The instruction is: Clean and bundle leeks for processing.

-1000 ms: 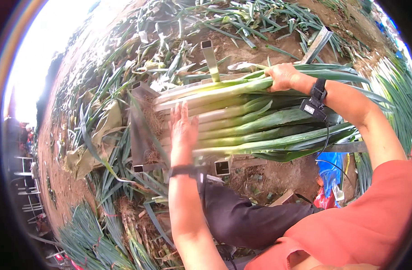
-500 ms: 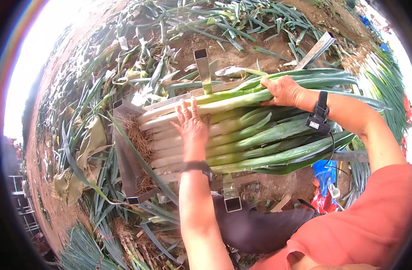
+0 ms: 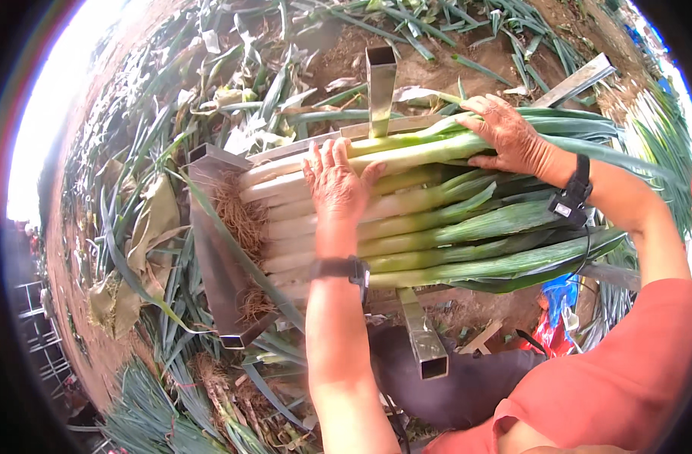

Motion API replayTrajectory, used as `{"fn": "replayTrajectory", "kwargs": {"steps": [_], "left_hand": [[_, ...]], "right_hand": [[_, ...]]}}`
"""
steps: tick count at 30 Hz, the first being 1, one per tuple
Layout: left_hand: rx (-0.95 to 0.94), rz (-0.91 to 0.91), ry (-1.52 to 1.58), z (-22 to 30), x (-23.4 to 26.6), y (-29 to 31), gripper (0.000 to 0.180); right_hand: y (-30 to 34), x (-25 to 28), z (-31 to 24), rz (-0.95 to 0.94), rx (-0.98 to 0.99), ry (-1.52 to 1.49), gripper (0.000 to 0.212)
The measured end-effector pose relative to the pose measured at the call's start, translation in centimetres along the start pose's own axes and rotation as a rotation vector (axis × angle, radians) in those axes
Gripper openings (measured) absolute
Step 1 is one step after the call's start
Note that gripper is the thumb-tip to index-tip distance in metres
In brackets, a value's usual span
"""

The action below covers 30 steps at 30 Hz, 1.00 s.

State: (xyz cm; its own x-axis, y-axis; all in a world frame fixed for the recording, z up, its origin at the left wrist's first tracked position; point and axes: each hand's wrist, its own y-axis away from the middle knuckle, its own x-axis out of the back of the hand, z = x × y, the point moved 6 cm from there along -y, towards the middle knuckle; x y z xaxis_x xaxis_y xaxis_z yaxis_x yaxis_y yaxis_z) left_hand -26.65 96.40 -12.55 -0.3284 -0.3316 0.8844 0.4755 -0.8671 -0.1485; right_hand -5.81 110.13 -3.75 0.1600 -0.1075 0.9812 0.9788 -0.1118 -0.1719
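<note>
A row of leeks [image 3: 406, 204] lies side by side in a metal frame, white stalks and roots to the left, green leaves to the right. My left hand [image 3: 337, 180] rests palm down across the white stalks near the far side, fingers stretched over the farthest ones and thumb apart. Over the green part of the farthest leeks, my right hand [image 3: 512, 140] has its fingers and thumb spread to either side of them, touching without a closed grip. The roots [image 3: 236, 216] face the frame's metal end plate [image 3: 209, 250].
Square metal posts stand up from the frame, a far post [image 3: 380, 83] and a near post [image 3: 429, 352]. A slanted bar [image 3: 576, 79] sticks out at far right. Cut leaves litter the soil around. Blue and red plastic bags [image 3: 554, 318] lie at right; bundled leeks [image 3: 145, 412] lie at near left.
My right hand has loosened from around the leeks and shifted right, its fingers now spread. My left hand has slid slightly right on the stalks. The frame appears shifted in the view.
</note>
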Motion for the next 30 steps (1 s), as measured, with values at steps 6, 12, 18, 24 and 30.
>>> {"fn": "replayTrajectory", "kwargs": {"steps": [6, 12, 18, 24, 30], "left_hand": [[-0.026, 0.040, -0.027, -0.5, -0.9, 0.3, 0.076], [-0.040, 0.072, -0.059, -0.2, 0.9, 0.6, 0.072], [0.097, 0.260, -0.160, -3.0, 7.0, 9.3, 0.061], [0.212, 0.260, -0.206, -3.0, 10.4, 18.2, 0.058], [0.351, 0.123, -0.295, -6.7, 8.5, 26.3, 0.062]], "right_hand": [[1.0, -1.2, -0.3, -0.001, -0.054, -0.090, 0.053], [0.6, -1.3, 0.0, -0.015, -0.075, -0.071, 0.045], [1.2, -1.5, 0.3, -0.054, -0.115, -0.083, 0.044], [2.0, -1.2, -0.4, -0.064, -0.120, -0.026, 0.044], [1.7, 1.6, -3.6, -0.127, -0.195, 0.136, 0.038]]}}
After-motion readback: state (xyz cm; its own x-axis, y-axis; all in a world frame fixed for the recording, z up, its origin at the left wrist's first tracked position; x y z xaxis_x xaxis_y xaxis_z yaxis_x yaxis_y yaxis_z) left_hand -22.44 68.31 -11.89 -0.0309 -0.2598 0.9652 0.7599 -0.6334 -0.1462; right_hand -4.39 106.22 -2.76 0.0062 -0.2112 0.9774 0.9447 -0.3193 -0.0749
